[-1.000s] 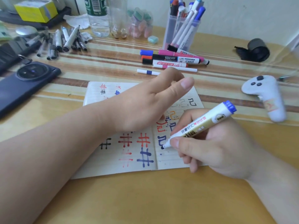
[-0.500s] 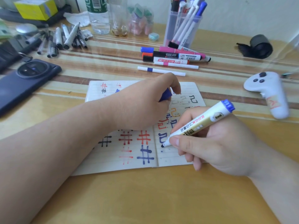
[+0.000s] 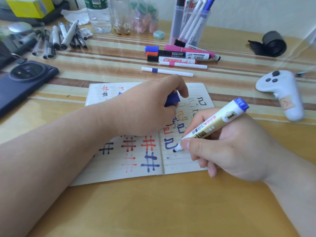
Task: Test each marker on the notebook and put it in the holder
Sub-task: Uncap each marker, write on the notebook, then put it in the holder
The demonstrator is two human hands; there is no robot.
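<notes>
Left hand [image 3: 143,108] has closed round the cap [image 3: 171,100]; right hand [image 3: 230,147] pinches the marker [image 3: 212,124] (tip on notebook [image 3: 116,171]), and its heel may smear wet ink.

Glossy plastic marker [image 3: 212,124], matt paper notebook [image 3: 136,161]

Water bottle [image 3: 98,16] at the back, yellow box [image 3: 30,6] off to its left, phone [image 3: 25,84] closer on its left, white controller [image 3: 282,93] way off right.
</notes>
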